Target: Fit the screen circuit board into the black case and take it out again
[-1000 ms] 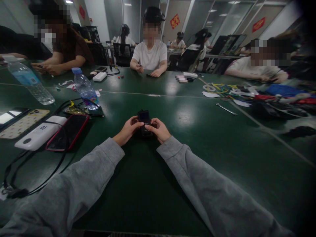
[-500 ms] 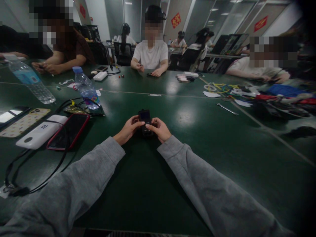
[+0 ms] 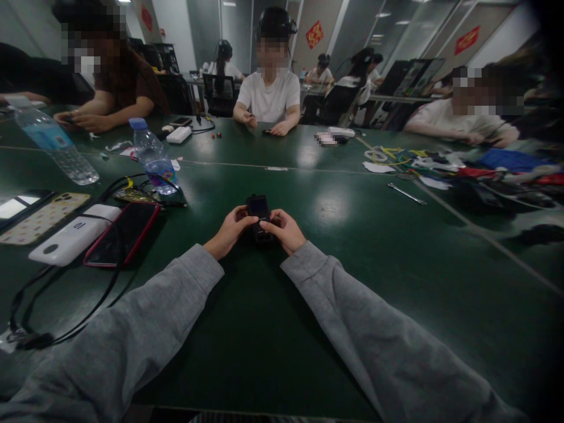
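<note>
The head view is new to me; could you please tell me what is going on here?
The wearer's left hand and right hand hold a small black device between them, both thumbs on its front, at a green table. A red-edged phone and a white power bank lie on the table to their left, and another person sits opposite.

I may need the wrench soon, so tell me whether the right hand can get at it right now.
Probably yes, with a stretch: only green tabletop shows between the right hand and the wrench, though that hand must first release the black device.
</note>
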The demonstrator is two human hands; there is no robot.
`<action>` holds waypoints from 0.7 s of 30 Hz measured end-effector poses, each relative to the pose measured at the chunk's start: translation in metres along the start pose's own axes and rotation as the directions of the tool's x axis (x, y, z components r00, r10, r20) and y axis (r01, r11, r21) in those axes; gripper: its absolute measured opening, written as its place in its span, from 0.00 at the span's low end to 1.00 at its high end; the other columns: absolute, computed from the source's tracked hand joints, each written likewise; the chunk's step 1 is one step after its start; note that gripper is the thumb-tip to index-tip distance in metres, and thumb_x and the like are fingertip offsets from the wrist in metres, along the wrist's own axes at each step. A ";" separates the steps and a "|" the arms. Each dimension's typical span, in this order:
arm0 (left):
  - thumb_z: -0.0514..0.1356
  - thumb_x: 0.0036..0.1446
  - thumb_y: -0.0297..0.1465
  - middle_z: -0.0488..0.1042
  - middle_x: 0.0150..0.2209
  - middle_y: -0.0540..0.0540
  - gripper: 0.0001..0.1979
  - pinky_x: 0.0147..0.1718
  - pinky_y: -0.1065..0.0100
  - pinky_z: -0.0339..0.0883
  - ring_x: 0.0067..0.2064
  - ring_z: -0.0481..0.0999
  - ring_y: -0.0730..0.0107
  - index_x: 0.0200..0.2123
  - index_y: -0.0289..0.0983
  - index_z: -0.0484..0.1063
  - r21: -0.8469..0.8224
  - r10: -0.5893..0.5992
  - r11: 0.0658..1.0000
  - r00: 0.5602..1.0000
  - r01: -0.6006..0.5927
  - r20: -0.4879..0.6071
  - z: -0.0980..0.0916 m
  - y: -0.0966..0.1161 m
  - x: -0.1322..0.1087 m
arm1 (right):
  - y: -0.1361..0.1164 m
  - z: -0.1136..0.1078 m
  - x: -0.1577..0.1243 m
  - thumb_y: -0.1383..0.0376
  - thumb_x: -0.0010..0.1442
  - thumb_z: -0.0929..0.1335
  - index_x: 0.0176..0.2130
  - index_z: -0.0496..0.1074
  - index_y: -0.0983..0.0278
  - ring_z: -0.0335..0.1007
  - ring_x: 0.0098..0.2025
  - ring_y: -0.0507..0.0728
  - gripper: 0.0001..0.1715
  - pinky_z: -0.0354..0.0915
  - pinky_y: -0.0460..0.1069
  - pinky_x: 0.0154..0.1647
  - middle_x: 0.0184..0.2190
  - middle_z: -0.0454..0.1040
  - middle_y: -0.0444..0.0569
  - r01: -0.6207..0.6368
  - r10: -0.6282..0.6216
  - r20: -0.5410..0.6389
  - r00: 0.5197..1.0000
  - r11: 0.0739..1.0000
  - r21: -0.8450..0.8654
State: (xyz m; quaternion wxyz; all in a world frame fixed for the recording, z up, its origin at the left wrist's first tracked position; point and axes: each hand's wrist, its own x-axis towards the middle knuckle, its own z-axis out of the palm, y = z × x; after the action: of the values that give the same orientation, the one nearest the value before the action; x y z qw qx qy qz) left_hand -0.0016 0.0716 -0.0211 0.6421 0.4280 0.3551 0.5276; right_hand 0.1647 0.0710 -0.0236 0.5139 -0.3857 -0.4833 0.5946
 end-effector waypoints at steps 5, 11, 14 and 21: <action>0.70 0.45 0.30 0.72 0.46 0.44 0.23 0.54 0.60 0.60 0.49 0.72 0.65 0.45 0.36 0.69 0.014 0.015 1.000 0.999 -0.014 -0.047 0.002 -0.001 0.000 | -0.001 0.001 -0.001 0.55 0.36 0.81 0.30 0.63 0.60 0.69 0.31 0.51 0.30 0.66 0.48 0.34 0.28 0.72 0.39 0.000 0.000 -0.002 1.000 1.000 -0.008; 0.69 0.46 0.30 0.73 0.47 0.44 0.23 0.53 0.60 0.62 0.50 0.73 0.64 0.46 0.37 0.69 -0.021 -0.011 1.000 1.000 0.011 0.010 0.000 -0.001 0.001 | 0.000 0.000 0.000 0.54 0.35 0.81 0.29 0.63 0.60 0.69 0.31 0.51 0.30 0.66 0.48 0.34 0.28 0.73 0.39 -0.005 0.005 0.006 1.000 1.000 0.002; 0.70 0.46 0.30 0.73 0.47 0.45 0.23 0.54 0.60 0.62 0.49 0.73 0.64 0.45 0.37 0.69 -0.031 -0.022 0.999 1.000 0.023 0.007 0.000 0.001 0.000 | 0.000 0.000 0.000 0.55 0.36 0.81 0.30 0.63 0.60 0.70 0.32 0.52 0.30 0.66 0.49 0.35 0.28 0.73 0.40 -0.016 0.016 0.010 1.000 1.000 0.010; 0.71 0.47 0.32 0.74 0.46 0.45 0.23 0.52 0.63 0.63 0.48 0.74 0.67 0.46 0.36 0.70 -0.062 -0.050 0.997 0.999 0.051 0.012 0.003 0.004 -0.002 | 0.004 -0.002 0.001 0.56 0.37 0.81 0.31 0.63 0.60 0.71 0.33 0.52 0.30 0.67 0.49 0.35 0.29 0.72 0.39 -0.019 0.019 0.011 1.000 0.999 0.030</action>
State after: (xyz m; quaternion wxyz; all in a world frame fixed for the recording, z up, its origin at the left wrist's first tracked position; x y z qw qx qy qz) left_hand -0.0006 0.0690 -0.0166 0.6702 0.4013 0.3457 0.5199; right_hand 0.1653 0.0727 -0.0276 0.5114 -0.3793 -0.4735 0.6086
